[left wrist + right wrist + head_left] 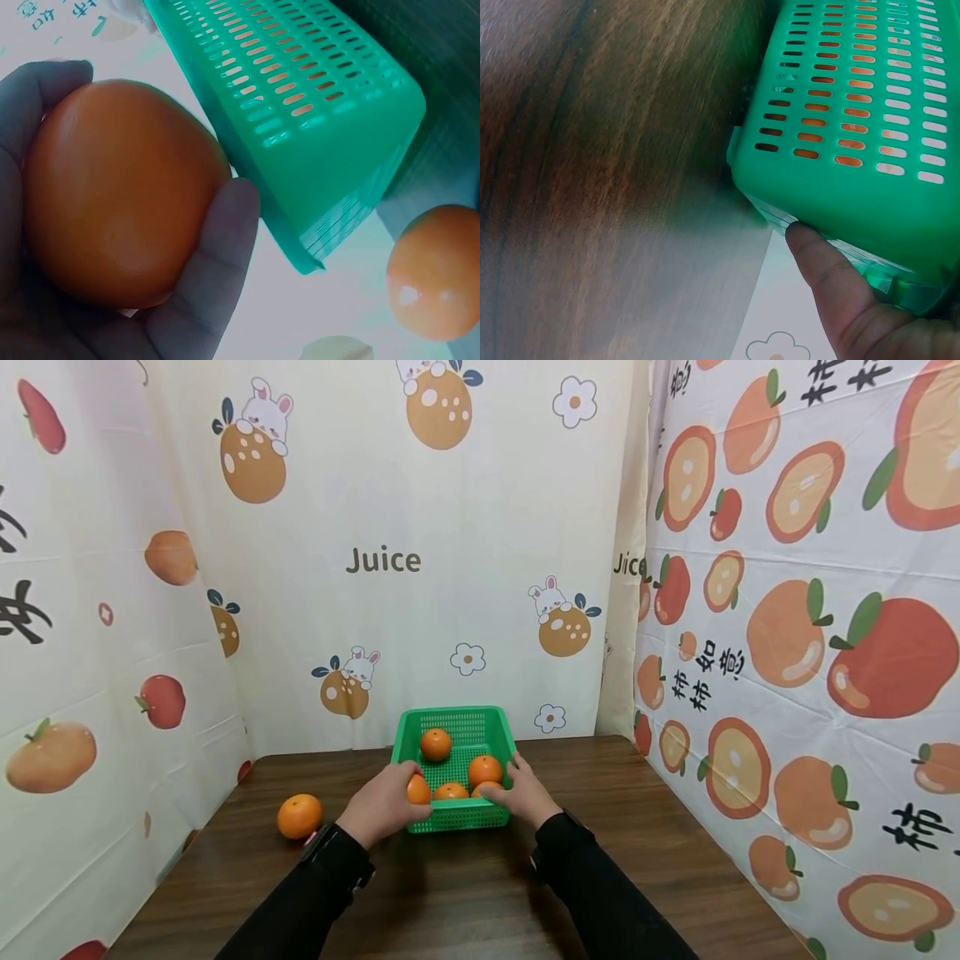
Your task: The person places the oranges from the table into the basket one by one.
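At the near left corner of a green plastic basket, my left hand grips an orange, thumb and fingers curled round it. The left wrist view shows this fruit right beside the basket's rim. My right hand holds the near right corner of the basket; one finger lies along the outer side wall, while its thumb reaches over the rim. Inside the basket sit several oranges: one orange at the back, another orange at the right, others along the near wall, partly hidden.
A loose orange lies on the brown wooden table, left of my left hand. Behind the basket hangs a printed curtain. More fruit-patterned cloth closes in the right side, and similar cloth stands at the left.
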`<state>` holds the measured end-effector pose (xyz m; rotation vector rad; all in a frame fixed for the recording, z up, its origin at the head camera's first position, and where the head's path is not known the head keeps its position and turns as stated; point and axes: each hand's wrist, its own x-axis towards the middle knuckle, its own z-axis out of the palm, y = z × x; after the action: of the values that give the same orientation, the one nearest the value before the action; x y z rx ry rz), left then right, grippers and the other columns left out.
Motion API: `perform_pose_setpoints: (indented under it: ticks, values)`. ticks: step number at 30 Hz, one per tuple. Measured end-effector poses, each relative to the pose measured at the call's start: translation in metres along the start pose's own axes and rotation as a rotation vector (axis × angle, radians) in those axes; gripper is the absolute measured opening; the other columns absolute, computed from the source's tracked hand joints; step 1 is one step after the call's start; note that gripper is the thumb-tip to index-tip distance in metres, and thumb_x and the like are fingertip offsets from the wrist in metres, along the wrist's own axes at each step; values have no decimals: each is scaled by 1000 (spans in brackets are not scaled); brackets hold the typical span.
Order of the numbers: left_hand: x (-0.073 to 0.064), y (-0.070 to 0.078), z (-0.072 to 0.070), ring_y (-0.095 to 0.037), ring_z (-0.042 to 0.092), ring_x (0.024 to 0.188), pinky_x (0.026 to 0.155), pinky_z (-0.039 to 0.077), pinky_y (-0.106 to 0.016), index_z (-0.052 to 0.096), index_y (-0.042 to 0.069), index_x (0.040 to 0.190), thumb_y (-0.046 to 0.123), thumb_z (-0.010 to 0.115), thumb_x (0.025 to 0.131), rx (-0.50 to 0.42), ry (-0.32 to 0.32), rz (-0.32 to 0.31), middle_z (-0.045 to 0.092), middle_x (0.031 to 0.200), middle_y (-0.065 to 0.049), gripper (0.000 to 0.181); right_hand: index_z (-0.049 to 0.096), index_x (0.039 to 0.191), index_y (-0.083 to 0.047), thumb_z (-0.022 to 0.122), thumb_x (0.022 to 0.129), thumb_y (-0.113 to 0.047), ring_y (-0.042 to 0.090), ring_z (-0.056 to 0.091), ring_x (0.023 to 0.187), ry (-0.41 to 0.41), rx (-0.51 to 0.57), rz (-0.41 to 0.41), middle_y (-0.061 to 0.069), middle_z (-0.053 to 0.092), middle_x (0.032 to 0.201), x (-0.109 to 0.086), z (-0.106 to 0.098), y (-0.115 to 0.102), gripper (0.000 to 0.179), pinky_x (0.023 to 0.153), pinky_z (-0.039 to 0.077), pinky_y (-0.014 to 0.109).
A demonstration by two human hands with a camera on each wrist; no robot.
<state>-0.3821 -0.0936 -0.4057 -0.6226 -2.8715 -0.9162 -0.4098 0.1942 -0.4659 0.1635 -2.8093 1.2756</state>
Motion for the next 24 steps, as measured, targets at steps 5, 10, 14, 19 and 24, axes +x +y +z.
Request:
perform_pose_setpoints:
  ticks: [5,10,14,19,24]
  values:
    - [4,-1,0,-19,61,84,71,53,-34,65,15,121,26,85,85,-68,33,-31,65,104,-3,42,32,162,8,71,102,-48,43,26,162,-4,16,-2,17,8,180,0,-1,-1,91,127,32,58]
    - [8,-4,2,-20,61,89,74,54,-34,62,13,129,30,84,88,-105,62,-62,66,110,-5,49,32,162,8,71,102,-49,43,25,162,-6,16,0,17,7,180,1,1,2,92,127,32,58]
    - [14,-7,4,-21,62,91,75,54,-35,62,13,131,30,82,87,-121,89,-58,65,114,-6,51,32,162,8,71,102,-49,43,24,162,0,12,-2,18,8,180,2,3,5,92,127,32,58]
    - [22,-12,6,-22,62,92,76,55,-35,61,12,133,30,82,87,-125,111,-53,65,117,-8,53,32,162,8,71,102,-49,45,25,161,7,12,-14,19,9,179,3,3,5,92,126,33,60]
    - [28,-17,9,-22,62,94,76,55,-35,61,12,134,33,82,88,-130,125,-65,64,120,-9,56,32,162,8,70,102,-48,43,24,162,9,3,-11,19,9,179,3,3,5,91,126,32,58]
